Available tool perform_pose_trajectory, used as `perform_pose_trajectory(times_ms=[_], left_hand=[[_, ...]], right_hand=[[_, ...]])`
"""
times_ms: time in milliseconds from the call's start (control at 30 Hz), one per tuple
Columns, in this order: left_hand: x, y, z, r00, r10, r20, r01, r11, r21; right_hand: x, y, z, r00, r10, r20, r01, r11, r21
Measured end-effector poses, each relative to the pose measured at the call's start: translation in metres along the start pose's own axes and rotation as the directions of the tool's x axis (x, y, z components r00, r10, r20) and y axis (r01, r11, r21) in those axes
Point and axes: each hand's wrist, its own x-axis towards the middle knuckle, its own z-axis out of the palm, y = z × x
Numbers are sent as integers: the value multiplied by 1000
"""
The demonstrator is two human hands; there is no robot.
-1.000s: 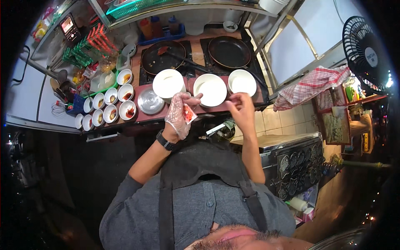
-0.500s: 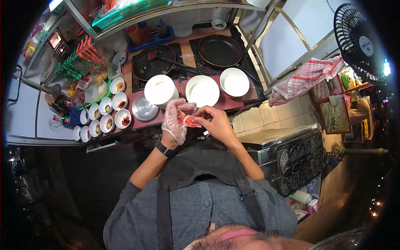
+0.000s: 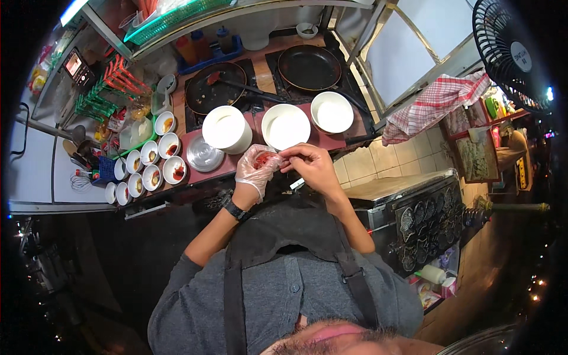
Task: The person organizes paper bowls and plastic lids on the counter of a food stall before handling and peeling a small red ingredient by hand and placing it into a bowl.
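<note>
In front of my chest, my left hand (image 3: 253,173), in a clear plastic glove, is closed around a small red-and-white thing (image 3: 263,158) whose kind I cannot make out. The bare right hand (image 3: 312,170) meets it with fingertips pinched together at the left fingertips. What the right fingers grip is hidden. Just beyond the hands stand a tall white tub or stack of bowls (image 3: 227,131), a middle white bowl (image 3: 286,128) and a right white bowl (image 3: 332,112). Round clear lids (image 3: 205,155) lie left of them. Several small white cups (image 3: 174,170) hold red and yellow sauces or seasonings.
Two black frying pans sit on burners behind the bowls: a left pan (image 3: 204,97) with a red-headed spatula (image 3: 236,86), and a right pan (image 3: 309,67). A dark moulded griddle (image 3: 427,222) stands at my right. A checked cloth (image 3: 435,106) hangs near a fan (image 3: 510,56).
My left hand has turned and closed further over the red-and-white thing, which shows less now. My right hand has shifted slightly right and up, its fingers bent more.
</note>
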Motion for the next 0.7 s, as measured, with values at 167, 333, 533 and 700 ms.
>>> perform_pose_trajectory(times_ms=[167,333,533,700], left_hand=[[-2,2,5,997,73,16,-73,997,-17],[-3,-1,1,996,80,43,-81,996,24],[-9,9,6,997,67,25,-69,996,51],[-9,6,6,998,55,-5,-55,998,-14]], right_hand=[[1,-4,-2,995,-78,66,77,997,16],[-1,-7,-1,997,-50,60,53,998,-41],[-3,-11,1,999,-42,-2,41,984,-175],[-4,-10,5,993,-118,-17,111,966,-235]])
